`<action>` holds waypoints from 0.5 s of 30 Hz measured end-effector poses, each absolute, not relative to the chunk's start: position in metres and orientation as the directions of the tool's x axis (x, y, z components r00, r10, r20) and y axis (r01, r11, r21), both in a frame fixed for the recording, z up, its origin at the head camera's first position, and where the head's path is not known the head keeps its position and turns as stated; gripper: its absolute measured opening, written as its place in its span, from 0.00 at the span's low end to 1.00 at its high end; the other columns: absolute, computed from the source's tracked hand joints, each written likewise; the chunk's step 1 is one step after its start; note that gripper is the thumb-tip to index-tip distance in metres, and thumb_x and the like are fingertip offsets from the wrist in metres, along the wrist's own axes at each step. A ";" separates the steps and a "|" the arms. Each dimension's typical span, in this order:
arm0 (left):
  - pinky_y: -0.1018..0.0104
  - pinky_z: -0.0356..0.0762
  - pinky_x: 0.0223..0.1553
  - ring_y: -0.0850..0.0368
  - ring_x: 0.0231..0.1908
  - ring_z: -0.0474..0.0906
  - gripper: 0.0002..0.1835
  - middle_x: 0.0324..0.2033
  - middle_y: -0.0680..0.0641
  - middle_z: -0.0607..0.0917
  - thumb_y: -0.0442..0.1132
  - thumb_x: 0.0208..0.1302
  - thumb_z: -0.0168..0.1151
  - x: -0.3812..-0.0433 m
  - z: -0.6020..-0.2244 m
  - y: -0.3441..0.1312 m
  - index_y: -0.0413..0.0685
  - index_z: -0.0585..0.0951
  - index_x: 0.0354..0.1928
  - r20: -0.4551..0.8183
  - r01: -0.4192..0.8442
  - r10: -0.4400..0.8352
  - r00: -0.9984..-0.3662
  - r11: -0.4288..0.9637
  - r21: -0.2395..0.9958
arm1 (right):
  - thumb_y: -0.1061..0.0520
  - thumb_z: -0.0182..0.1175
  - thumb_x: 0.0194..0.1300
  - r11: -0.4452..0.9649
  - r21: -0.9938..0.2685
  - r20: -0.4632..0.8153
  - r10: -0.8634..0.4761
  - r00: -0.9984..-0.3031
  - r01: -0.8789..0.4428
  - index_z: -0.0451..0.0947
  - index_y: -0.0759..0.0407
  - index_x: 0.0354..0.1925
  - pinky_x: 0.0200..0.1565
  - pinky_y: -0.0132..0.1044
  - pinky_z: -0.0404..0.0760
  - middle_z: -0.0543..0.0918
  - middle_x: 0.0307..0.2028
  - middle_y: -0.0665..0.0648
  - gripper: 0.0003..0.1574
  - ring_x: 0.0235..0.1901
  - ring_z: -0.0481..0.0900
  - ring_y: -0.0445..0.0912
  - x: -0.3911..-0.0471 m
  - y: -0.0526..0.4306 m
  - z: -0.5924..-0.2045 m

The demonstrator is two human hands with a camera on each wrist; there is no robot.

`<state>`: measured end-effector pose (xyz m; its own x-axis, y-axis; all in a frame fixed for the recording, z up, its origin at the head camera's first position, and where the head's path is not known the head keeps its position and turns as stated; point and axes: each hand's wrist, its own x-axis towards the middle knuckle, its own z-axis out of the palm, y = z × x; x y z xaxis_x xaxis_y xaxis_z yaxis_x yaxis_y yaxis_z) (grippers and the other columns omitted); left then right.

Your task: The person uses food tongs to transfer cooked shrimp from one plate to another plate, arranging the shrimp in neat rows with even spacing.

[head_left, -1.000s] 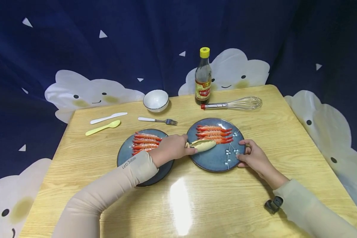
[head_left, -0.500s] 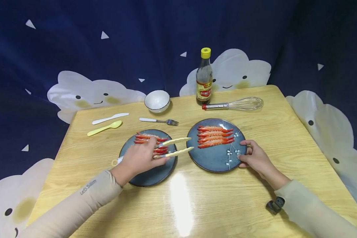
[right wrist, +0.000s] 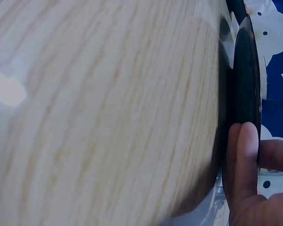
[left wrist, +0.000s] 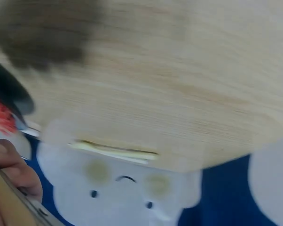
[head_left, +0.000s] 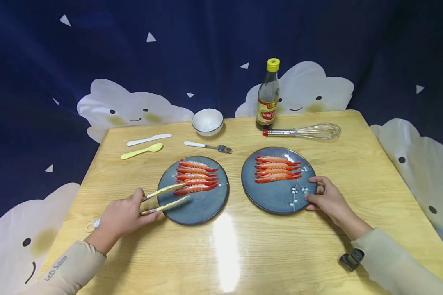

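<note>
My left hand [head_left: 123, 216] holds a pair of tongs [head_left: 166, 189] with cream-coloured tips. The tips stand apart with nothing between them, over the near left part of the left blue plate [head_left: 203, 209]. On that plate lies a row of several red-orange shrimp [head_left: 195, 176]. In the left wrist view, part of the tongs and some fingers show at the lower left corner. At the right, my right hand [head_left: 328, 200] grips the rim of the second blue plate [head_left: 267, 196], thumb on top and fingers at the edge. Several shrimp [head_left: 277, 166] lie side by side on its far half.
Behind the plates are a white knife [head_left: 149, 140], a yellow spoon [head_left: 142, 150], a fork [head_left: 208, 146] and a white bowl [head_left: 208, 122]. A dark sauce bottle [head_left: 267, 100] with a yellow cap stands near the back edge, with a whisk [head_left: 302, 132] in front of it.
The left hand has drawn the tongs leftward from the right plate to the left plate's near edge. The tongs have spread, leaving a shrimp in the right plate's row. The right hand keeps its grip.
</note>
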<state>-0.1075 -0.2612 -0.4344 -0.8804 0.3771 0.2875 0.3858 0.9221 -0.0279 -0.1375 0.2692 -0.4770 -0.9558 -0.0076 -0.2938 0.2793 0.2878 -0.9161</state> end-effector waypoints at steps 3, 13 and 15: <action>0.64 0.52 0.06 0.58 0.05 0.55 0.31 0.08 0.57 0.58 0.64 0.35 0.62 -0.108 -0.435 -0.272 0.46 0.63 0.26 0.275 0.353 0.349 -0.896 0.935 -0.039 | 0.63 0.62 0.49 0.280 -0.917 -0.295 -0.001 -0.955 0.283 0.53 0.61 0.55 0.27 0.41 0.77 0.56 0.26 0.56 0.38 0.22 0.74 0.44 -0.138 0.273 -0.487; 0.63 0.53 0.09 0.59 0.08 0.56 0.29 0.07 0.56 0.60 0.65 0.41 0.59 -0.113 -0.432 -0.277 0.49 0.62 0.25 0.105 0.355 0.354 -0.929 0.935 -0.010 | 0.65 0.60 0.50 0.292 -0.909 -0.312 -0.004 -0.950 0.297 0.52 0.63 0.56 0.29 0.41 0.77 0.55 0.27 0.56 0.38 0.23 0.73 0.43 -0.136 0.266 -0.473; 0.63 0.53 0.10 0.59 0.09 0.56 0.28 0.08 0.56 0.60 0.64 0.41 0.61 -0.114 -0.430 -0.277 0.50 0.62 0.24 0.093 0.364 0.363 -0.927 0.931 -0.006 | 0.66 0.60 0.51 0.302 -0.901 -0.324 0.003 -0.946 0.310 0.52 0.62 0.56 0.30 0.41 0.77 0.54 0.27 0.55 0.37 0.22 0.72 0.42 -0.137 0.264 -0.469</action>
